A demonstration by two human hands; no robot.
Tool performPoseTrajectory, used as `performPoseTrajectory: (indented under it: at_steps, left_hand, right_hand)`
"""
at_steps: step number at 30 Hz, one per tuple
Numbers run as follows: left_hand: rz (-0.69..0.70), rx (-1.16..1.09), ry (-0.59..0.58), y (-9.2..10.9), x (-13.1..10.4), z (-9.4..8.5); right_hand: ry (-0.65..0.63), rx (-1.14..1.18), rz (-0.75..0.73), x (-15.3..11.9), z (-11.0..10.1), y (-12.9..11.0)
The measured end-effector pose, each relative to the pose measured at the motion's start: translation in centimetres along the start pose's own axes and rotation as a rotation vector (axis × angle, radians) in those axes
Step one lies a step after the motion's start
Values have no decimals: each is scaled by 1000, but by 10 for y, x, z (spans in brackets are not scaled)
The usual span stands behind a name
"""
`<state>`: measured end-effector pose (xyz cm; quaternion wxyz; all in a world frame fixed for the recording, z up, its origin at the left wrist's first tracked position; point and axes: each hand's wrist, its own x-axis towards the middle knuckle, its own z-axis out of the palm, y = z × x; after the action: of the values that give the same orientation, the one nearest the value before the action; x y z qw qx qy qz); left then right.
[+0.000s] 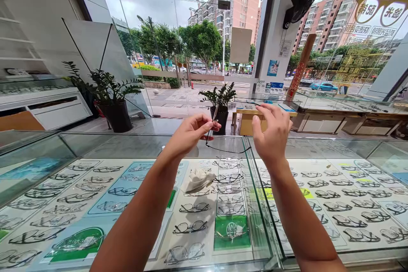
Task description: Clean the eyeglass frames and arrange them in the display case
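I see my left hand (194, 131) pinching dark glasses (228, 151) by its fingertips | right hand (272, 129) beside them, thumb and fingers parted, contact unclear | step: seemingly handling them above the glass counter (108, 146) | next move likely needs a light touch

Two bare hands are being shown, the left hand (195, 129) and the right hand (273, 131). Both the left forearm (145, 204) and the right forearm (296, 208) are being left uncovered along their visible length. Each forearm is being seen as a smooth, tapering form, narrowed at the wrist and broadened toward the elbow. A skin crease (318, 259) is being noted low on the right arm. Whatever is being worn higher up is being hidden by the frame edge.
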<state>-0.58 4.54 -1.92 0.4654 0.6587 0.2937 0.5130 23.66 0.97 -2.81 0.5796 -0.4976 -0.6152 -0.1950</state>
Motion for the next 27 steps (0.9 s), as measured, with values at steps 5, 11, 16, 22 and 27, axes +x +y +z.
performPoseTrajectory:
  at_steps: [5, 11, 16, 22, 27]
  left_hand:
    - [8, -27, 86, 2, 0, 2]
    - [54, -131, 276, 1, 3, 5]
    - [115, -157, 386, -3, 6, 5]
    - [72, -105, 270, -9, 4, 24]
    - [37, -161, 195, -16, -1, 47]
  right_hand:
    - [57, -52, -27, -2, 1, -3]
    - [-237, 46, -106, -4, 5, -4]
    - [-384, -3, -18, -4, 5, 0]
    - [-384, 57, -35, -4, 4, -4]
    - [-457, 385, -6, -10, 13, -14]
